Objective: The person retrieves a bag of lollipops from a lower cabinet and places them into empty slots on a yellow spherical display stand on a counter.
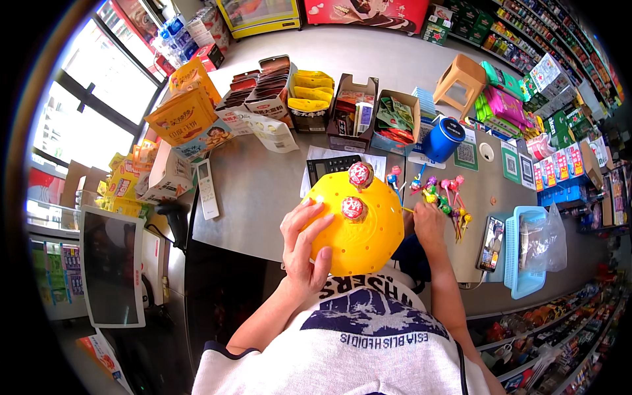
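My left hand [307,247] grips the left side of a yellow plastic lollipop display stand [365,247] dotted with small holes. Two lollipops in red and white wrappers, an upper one [360,175] and a lower one [353,208], stick out of it. To the right, my right hand [429,222] is on the counter beside a loose pile of wrapped lollipops [444,197]; a yellow stick shows at its fingertips, and whether they pinch it is unclear. Behind the stand, a black calculator [321,167] lies on papers, with more lollipops [393,177] just right of them.
Snack boxes [351,143] line the counter's far edge, with a blue canister [443,140] to their right. A phone [491,244] and a light-blue basket [513,276] lie at right. At left are a white remote control [207,190], a barcode scanner [176,224] and a monitor [113,266].
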Demonstrator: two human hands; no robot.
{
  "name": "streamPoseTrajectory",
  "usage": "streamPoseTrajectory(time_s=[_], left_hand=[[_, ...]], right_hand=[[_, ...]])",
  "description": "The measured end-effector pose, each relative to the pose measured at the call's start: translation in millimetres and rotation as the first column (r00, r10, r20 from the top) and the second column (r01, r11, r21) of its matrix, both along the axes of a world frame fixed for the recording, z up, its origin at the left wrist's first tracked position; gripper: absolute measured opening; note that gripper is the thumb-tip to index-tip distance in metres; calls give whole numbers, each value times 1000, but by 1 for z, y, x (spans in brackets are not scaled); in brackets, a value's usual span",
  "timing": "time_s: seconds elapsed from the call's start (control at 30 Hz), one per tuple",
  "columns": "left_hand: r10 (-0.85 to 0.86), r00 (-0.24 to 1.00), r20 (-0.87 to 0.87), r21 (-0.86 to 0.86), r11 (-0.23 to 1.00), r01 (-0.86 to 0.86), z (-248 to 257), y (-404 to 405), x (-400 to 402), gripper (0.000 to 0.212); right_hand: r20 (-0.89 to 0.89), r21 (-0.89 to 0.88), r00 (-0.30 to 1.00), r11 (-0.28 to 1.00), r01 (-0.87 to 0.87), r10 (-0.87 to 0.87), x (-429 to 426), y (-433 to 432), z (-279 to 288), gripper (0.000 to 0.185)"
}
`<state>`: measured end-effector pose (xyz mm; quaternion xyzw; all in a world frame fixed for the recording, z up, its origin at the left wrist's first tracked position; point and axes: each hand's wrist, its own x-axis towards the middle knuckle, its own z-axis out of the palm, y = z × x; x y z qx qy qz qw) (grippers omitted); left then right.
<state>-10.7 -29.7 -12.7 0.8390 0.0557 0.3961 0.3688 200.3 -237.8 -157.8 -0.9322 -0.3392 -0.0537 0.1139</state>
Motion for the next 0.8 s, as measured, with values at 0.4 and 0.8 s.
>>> streamPoseTrajectory(time_s=[0.4,0.8], left_hand=[[-8,1000,2,8,1000,8,-2,1,0,34],[-11,1000,-2,18,1000,11,-2,2,0,34]], right_hand=[[-590,758,692,581,297,416,-34,-2,151,15],[-318,742,154,144,655,935,-57,33,194,15]])
